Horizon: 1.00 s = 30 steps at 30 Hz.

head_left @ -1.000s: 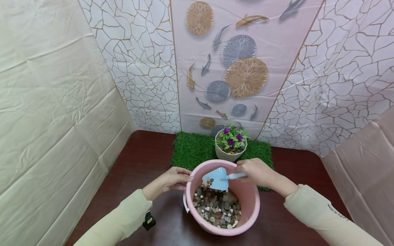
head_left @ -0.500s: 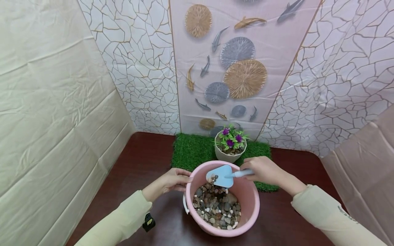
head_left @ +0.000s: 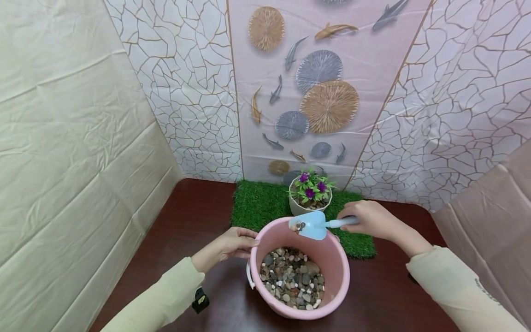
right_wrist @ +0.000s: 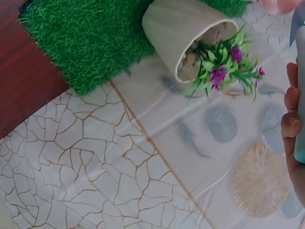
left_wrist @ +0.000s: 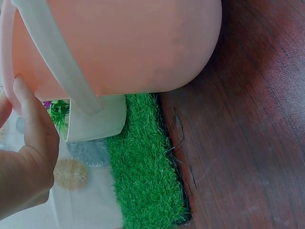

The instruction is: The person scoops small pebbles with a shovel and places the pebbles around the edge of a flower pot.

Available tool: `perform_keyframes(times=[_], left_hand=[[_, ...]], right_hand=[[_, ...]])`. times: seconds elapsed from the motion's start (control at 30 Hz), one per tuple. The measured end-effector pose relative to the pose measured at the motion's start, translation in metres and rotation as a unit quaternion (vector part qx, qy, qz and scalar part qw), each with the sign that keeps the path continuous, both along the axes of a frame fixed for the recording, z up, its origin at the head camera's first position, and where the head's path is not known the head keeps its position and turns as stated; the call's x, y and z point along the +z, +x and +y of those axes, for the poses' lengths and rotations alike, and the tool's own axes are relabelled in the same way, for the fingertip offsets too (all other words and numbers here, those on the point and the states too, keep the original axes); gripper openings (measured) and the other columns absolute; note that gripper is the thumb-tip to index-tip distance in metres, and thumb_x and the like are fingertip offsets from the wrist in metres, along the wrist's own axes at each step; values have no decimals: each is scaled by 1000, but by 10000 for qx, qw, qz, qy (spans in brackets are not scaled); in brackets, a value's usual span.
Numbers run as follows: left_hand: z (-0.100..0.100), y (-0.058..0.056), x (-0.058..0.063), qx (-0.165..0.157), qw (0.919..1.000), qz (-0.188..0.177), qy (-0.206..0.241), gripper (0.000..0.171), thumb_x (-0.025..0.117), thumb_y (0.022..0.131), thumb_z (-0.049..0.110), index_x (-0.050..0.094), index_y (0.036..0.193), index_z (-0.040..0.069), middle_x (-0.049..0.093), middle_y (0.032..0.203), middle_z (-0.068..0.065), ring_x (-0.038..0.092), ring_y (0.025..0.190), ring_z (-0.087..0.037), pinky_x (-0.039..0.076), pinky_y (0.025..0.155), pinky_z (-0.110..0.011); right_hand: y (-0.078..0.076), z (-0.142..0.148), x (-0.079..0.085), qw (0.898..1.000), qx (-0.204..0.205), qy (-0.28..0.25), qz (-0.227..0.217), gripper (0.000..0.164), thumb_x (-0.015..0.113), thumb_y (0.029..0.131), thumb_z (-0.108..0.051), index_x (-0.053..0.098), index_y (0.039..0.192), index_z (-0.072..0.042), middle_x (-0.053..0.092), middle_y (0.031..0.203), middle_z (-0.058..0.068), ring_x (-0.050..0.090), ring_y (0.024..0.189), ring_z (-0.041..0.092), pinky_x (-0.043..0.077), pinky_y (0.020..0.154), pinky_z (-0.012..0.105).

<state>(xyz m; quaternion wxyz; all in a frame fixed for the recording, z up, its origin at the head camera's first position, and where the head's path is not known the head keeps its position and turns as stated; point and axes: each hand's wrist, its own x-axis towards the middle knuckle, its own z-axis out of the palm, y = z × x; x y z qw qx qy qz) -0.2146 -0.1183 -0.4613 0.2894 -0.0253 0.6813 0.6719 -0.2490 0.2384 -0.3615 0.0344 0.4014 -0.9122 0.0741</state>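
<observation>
A person's two hands work at a pink bucket (head_left: pixel 342 288) standing on a dark red-brown counter (head_left: pixel 195 216). The left hand (head_left: pixel 229 243) comes in from the lower left, palm facing the bucket, and pinches its left rim, with the thumb against the outer wall as the left wrist view shows. Just below those fingers the bucket's white handle (head_left: pixel 250 275) hangs down the side. The right hand (head_left: pixel 370 220) reaches in from the right, fingers curled round the grip of a light blue scoop (head_left: pixel 317 226), and hangs in the air on the far right side of the bucket. The scoop's blade points left across the bucket's far rim, with a few pebbles (head_left: pixel 297 226) near its tip; more pebbles (head_left: pixel 292 281) cover the bucket's bottom. The blade comes in front of the base of a white flowerpot (head_left: pixel 296 206) with purple flowers, which stands on a green mat (head_left: pixel 258 203) close behind the bucket. The counter stretches to the left and right of the mat, ending in rounded far corners. A beige cloth (head_left: pixel 83 161) rises along the left edge, a patterned cloth (head_left: pixel 186 92) along the back, and a brownish cloth (head_left: pixel 493 216) on the right.
</observation>
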Motion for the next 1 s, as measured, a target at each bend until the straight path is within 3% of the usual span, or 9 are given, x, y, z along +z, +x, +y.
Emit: perform_keyframes(times=[0.3, 1.0], left_hand=[[-1, 0, 1, -75, 10000, 63, -11, 44, 62, 87, 8, 51, 126, -9, 67, 110, -19, 68, 81, -14, 60, 67, -25], [-2, -1, -2, -26, 10000, 66, 18, 43, 62, 87, 8, 52, 126, -9, 69, 107, -17, 67, 76, -11, 59, 66, -24]], right_hand=[[-6, 16, 8, 9995, -265, -172, -29, 14, 76, 76, -16, 74, 88, -10, 67, 81, -3, 54, 63, 2, 46, 53, 22], [-28, 56, -6, 9955, -814, -355, -330, 13, 77, 76, -15, 74, 87, -8, 68, 81, 0, 58, 68, 12, 46, 56, 27]])
